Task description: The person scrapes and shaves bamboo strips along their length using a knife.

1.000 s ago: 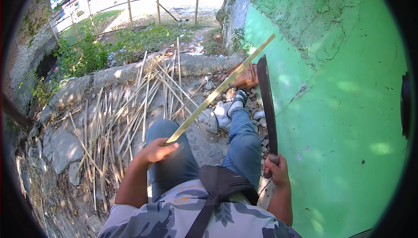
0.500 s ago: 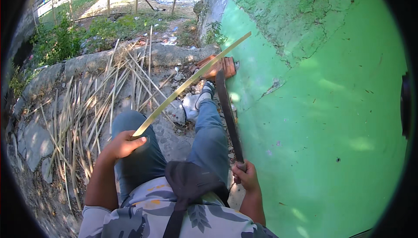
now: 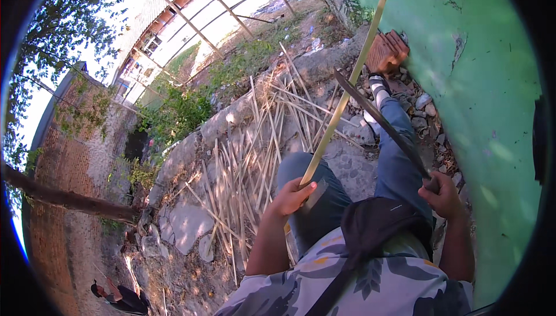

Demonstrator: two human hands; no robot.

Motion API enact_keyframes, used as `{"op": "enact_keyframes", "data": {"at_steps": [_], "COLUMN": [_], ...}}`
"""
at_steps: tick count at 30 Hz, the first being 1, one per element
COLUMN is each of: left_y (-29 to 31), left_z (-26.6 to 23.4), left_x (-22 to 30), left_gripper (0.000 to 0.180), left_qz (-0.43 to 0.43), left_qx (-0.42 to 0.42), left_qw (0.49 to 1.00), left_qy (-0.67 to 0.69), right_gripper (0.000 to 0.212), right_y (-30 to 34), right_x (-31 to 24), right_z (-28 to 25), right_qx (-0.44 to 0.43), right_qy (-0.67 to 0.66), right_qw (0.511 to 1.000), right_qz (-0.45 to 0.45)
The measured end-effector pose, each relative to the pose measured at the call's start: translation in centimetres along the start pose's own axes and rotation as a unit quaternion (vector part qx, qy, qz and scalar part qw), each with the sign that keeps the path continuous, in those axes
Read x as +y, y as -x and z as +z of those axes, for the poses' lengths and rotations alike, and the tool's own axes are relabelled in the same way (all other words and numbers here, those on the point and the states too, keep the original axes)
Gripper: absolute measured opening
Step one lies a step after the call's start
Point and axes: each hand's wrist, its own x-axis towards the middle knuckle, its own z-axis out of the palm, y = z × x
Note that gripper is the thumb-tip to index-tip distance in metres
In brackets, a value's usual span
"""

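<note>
**Seated figure with bamboo strip and long blade, outdoor yard**

Left hand [image 3: 294,195]: fingers closed around the near end of a long pale strip [image 3: 347,87], which slants up and away to the far right, its tip crossing in front of the green wall [image 3: 492,113].

Right hand [image 3: 443,193]: fingers clamped on the handle of a dark machete [image 3: 379,119]. The blade runs up and left from the hand and crosses the strip near its middle (whether blade and strip touch there cannot be told).

Legs in blue jeans [image 3: 394,160] stretch away beneath both items; one shoe [image 3: 377,85] lies far out, just beside a red brick [image 3: 387,51] at the wall's foot.

Containers: a dark bag [image 3: 376,223] rests at the lap, strap running down across the patterned shirt; contents hidden.

Ground: cracked stone and dirt. A loose heap of splits [image 3: 260,154] lies left of the legs, fanned in many directions. Small rubble [image 3: 423,110] lines the wall base.

Surroundings: a low stone kerb [image 3: 231,119] beyond the heap, green shrubs, a brick wall [image 3: 63,160] far left, a pole frame [image 3: 226,3] in bright sun.
</note>
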Motion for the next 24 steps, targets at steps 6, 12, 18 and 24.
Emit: {"op": "enact_keyframes", "data": {"at_steps": [6,12,18,24], "left_y": [-0.1,0.4,-0.5,-1.0], "left_z": [-2.1,-1.9,-0.4,-0.9], "left_x": [-0.7,1.2,0.6,0.6], "left_gripper": [0.034,0.033,0.040,0.047], "left_qz": [0.010,-0.014,-0.005,-0.001], "left_qx": [-0.039,-0.147,-0.154,-0.153], "left_qw": [0.999,0.972,0.979,0.987], "left_qy": [0.010,0.185,0.134,0.059], "right_gripper": [0.036,0.026,0.024,0.025], "right_y": [-2.2,-3.8,-6.2,-9.6], "right_x": [-5.8,-10.5,-11.7,-11.9], "right_z": [2.2,4.6,7.3,11.2], "right_qx": [-0.019,-0.072,-0.076,-0.107], "right_qy": [0.146,0.241,0.325,0.456], "right_qw": [0.984,0.959,0.901,0.814], "right_qz": [-0.095,-0.132,-0.277,-0.345]}}
